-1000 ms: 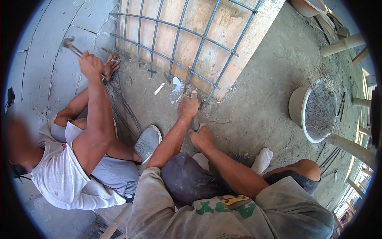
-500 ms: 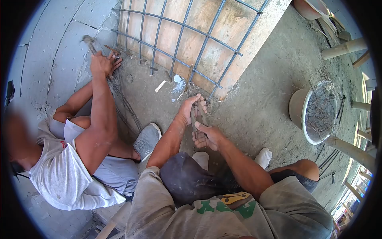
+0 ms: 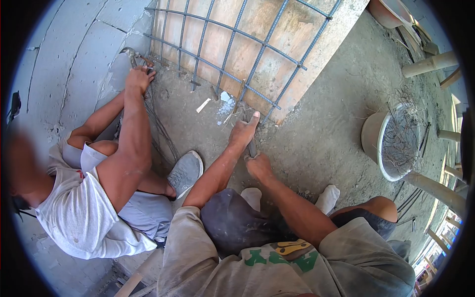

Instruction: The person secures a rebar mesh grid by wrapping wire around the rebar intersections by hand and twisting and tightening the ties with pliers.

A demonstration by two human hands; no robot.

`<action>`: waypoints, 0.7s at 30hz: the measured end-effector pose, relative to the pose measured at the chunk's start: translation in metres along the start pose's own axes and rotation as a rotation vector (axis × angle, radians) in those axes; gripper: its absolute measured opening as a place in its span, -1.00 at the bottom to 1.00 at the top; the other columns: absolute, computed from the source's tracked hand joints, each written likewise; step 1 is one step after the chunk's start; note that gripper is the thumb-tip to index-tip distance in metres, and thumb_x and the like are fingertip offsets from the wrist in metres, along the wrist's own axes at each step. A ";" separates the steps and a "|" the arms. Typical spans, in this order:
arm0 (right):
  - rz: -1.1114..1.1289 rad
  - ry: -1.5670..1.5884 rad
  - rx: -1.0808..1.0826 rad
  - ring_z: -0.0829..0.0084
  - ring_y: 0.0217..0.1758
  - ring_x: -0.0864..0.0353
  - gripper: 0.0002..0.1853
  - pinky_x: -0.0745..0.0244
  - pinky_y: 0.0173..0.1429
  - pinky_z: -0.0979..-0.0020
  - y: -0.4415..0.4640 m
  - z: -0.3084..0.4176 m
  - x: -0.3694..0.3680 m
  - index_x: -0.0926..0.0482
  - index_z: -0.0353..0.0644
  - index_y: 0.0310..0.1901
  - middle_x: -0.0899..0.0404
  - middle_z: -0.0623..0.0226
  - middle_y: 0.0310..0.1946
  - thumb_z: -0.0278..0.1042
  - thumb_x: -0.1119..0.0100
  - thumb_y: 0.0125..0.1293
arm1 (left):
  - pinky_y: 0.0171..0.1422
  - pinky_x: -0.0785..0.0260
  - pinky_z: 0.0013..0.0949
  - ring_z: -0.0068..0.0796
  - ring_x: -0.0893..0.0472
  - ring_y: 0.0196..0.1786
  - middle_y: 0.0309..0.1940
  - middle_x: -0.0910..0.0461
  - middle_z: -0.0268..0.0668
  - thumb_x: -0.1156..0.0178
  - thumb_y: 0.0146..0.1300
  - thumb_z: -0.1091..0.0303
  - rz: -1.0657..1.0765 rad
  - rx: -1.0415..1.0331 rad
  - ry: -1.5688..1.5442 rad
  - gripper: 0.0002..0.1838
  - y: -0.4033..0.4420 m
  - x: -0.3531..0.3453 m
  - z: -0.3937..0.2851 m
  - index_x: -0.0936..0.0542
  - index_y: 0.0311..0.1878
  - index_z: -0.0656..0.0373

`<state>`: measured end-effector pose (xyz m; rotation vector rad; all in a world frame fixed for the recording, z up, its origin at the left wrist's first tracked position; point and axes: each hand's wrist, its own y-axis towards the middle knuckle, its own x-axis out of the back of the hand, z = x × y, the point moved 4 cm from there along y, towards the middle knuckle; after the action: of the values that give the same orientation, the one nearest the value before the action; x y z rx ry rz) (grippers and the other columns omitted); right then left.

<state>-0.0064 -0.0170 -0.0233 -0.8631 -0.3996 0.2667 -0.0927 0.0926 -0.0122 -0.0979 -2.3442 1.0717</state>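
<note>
My left hand (image 3: pixel 243 129) is wrapped round the upper part of a long grey metal tool like pincers (image 3: pixel 252 147), with its thumb pointing up and out. My right hand (image 3: pixel 260 167) is closed round the lower end of the same tool. The tool's head, partly hidden by my left fingers, lies by the lower edge of a rebar grid (image 3: pixel 228 74), close to a bar end. The grid rests over a plywood board (image 3: pixel 309 64). White crumbly bits (image 3: pixel 225 97) and a pale wood chip (image 3: pixel 203 105) lie on the ground just left of my left hand.
At the left a co-worker crouches, one hand (image 3: pixel 139 79) on a hammer (image 3: pixel 130 55) beside the block wall (image 3: pixel 74 54). Loose rods lie by the co-worker's shoe (image 3: pixel 186 171). A bucket of tangled wire (image 3: pixel 378 141) stands at the right, near wooden posts (image 3: pixel 430 64).
My hands have closed round the tool; before, it lay between them with fingers spread. My right hand moved up slightly. The co-worker's hammer has come down to the right, towards the board's corner.
</note>
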 end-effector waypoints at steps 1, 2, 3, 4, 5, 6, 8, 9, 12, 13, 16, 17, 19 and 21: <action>0.137 0.196 -0.009 0.35 -0.36 -0.55 -0.67 -0.41 -0.31 0.32 -0.001 -0.004 0.004 -0.50 -0.29 -0.22 -0.56 0.21 -0.38 -0.12 -0.09 0.25 | -0.24 -0.42 -0.26 -0.38 -0.62 -0.38 -0.39 -0.63 -0.08 -0.06 0.22 -0.31 -0.004 -0.018 0.025 -0.33 -0.002 0.000 0.001 -0.61 -0.41 0.27; 0.273 0.387 -0.044 0.37 -0.38 -0.53 -0.67 -0.39 -0.35 0.33 -0.003 -0.008 0.008 -0.50 -0.26 -0.22 -0.55 0.25 -0.40 -0.11 -0.06 0.28 | -0.24 -0.43 -0.26 -0.38 -0.61 -0.36 -0.39 -0.62 -0.11 -0.06 0.22 -0.32 0.107 0.018 -0.187 -0.33 -0.004 -0.001 0.005 -0.59 -0.35 0.26; 0.426 0.669 -0.114 0.37 -0.40 -0.52 -0.67 -0.38 -0.37 0.33 -0.012 -0.001 0.016 -0.50 -0.24 -0.20 -0.54 0.28 -0.42 -0.09 -0.05 0.30 | -0.25 -0.43 -0.25 -0.38 -0.60 -0.35 -0.39 -0.61 -0.14 -0.06 0.21 -0.34 0.219 0.050 -0.398 -0.32 -0.003 0.001 0.007 -0.58 -0.28 0.25; 0.580 0.952 -0.181 0.37 -0.42 -0.50 -0.67 -0.36 -0.38 0.32 -0.021 0.007 0.021 -0.50 -0.21 -0.18 -0.52 0.30 -0.44 -0.08 -0.03 0.33 | -0.25 -0.43 -0.25 -0.39 -0.59 -0.34 -0.39 -0.60 -0.17 -0.05 0.21 -0.36 0.331 0.082 -0.606 -0.31 -0.003 0.000 0.006 -0.56 -0.22 0.24; 0.649 1.053 -0.168 0.42 -0.45 -0.47 -0.67 -0.32 -0.40 0.38 -0.028 0.014 0.024 -0.50 -0.19 -0.19 -0.49 0.36 -0.47 -0.04 -0.03 0.33 | -0.20 -0.43 -0.25 -0.38 -0.59 -0.29 -0.34 -0.61 -0.19 -0.04 0.23 -0.33 0.408 0.071 -0.651 -0.34 -0.004 -0.001 0.002 -0.54 -0.16 0.21; 0.725 1.149 -0.156 0.47 -0.47 -0.43 -0.66 -0.28 -0.42 0.44 -0.033 0.021 0.024 -0.50 -0.17 -0.20 -0.46 0.41 -0.49 -0.01 -0.03 0.34 | -0.16 -0.42 -0.26 -0.38 -0.60 -0.25 -0.29 -0.62 -0.20 -0.02 0.26 -0.31 0.479 0.060 -0.697 -0.36 -0.005 0.000 0.001 -0.52 -0.10 0.18; 0.823 1.240 -0.133 0.51 -0.48 -0.41 -0.64 -0.24 -0.44 0.49 -0.037 0.025 0.021 -0.50 -0.16 -0.21 -0.44 0.46 -0.51 0.03 -0.03 0.33 | -0.06 -0.41 -0.27 -0.37 -0.62 -0.15 -0.19 -0.64 -0.23 0.01 0.30 -0.27 0.612 0.047 -0.792 -0.41 -0.010 0.002 0.002 -0.48 0.03 0.11; 0.833 1.240 -0.113 0.50 -0.48 -0.42 -0.63 -0.25 -0.44 0.49 -0.036 0.025 0.022 -0.51 -0.17 -0.21 -0.46 0.44 -0.50 0.03 -0.04 0.33 | 0.00 -0.40 -0.29 -0.34 -0.61 -0.11 -0.14 -0.64 -0.22 0.05 0.35 -0.21 0.652 0.020 -0.791 -0.45 -0.012 0.002 0.003 -0.46 0.04 0.11; 0.806 1.161 -0.081 0.48 -0.47 -0.45 -0.59 -0.26 -0.44 0.49 -0.030 0.014 0.034 -0.51 -0.21 -0.19 -0.50 0.41 -0.49 0.05 -0.05 0.31 | 0.01 -0.40 -0.26 -0.35 -0.61 -0.07 -0.09 -0.62 -0.20 0.04 0.36 -0.18 0.781 0.024 -0.906 -0.47 -0.008 0.000 0.003 -0.45 0.05 0.12; 0.790 1.117 -0.070 0.47 -0.47 -0.46 -0.58 -0.26 -0.45 0.50 -0.027 0.014 0.037 -0.51 -0.22 -0.18 -0.51 0.39 -0.48 0.06 -0.06 0.31 | 0.07 -0.44 -0.21 -0.27 -0.61 -0.06 -0.11 -0.61 -0.12 0.04 0.37 -0.16 0.748 0.013 -0.846 -0.47 -0.009 0.002 -0.001 -0.46 0.04 0.16; 0.787 1.119 -0.101 0.44 -0.47 -0.51 -0.55 -0.34 -0.44 0.49 -0.029 0.016 0.046 -0.52 -0.25 -0.16 -0.55 0.34 -0.46 0.06 -0.04 0.32 | 0.16 -0.39 -0.14 -0.21 -0.58 0.03 -0.03 -0.57 -0.07 0.05 0.38 -0.12 0.806 -0.003 -0.872 -0.48 -0.006 0.001 -0.003 -0.44 0.06 0.18; 0.783 1.139 -0.111 0.43 -0.47 -0.52 -0.55 -0.37 -0.43 0.49 -0.031 0.018 0.046 -0.52 -0.26 -0.15 -0.56 0.32 -0.46 0.06 -0.03 0.32 | 0.18 -0.38 -0.11 -0.19 -0.57 0.05 0.00 -0.55 -0.05 0.05 0.39 -0.11 0.820 -0.008 -0.914 -0.49 -0.007 -0.001 -0.004 -0.44 0.06 0.18; 0.779 1.178 -0.130 0.41 -0.48 -0.54 -0.54 -0.42 -0.42 0.48 -0.035 0.024 0.040 -0.53 -0.28 -0.15 -0.57 0.29 -0.45 0.05 -0.02 0.33 | 0.21 -0.36 -0.06 -0.13 -0.54 0.11 0.06 -0.51 -0.01 0.05 0.40 -0.07 0.843 -0.018 -0.998 -0.51 -0.011 -0.001 -0.007 -0.43 0.08 0.19; 0.737 1.237 -0.088 0.39 -0.48 -0.56 -0.54 -0.45 -0.42 0.47 -0.037 0.030 0.041 -0.53 -0.28 -0.15 -0.58 0.28 -0.45 0.05 -0.01 0.34 | 0.23 -0.35 -0.03 -0.09 -0.52 0.15 0.12 -0.47 0.01 0.05 0.40 -0.05 0.907 -0.035 -1.108 -0.52 -0.013 -0.003 -0.011 -0.42 0.10 0.19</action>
<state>0.0199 -0.0041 0.0324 -1.0735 1.0851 0.3349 -0.0830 0.0901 0.0016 -0.8330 -3.4231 1.8215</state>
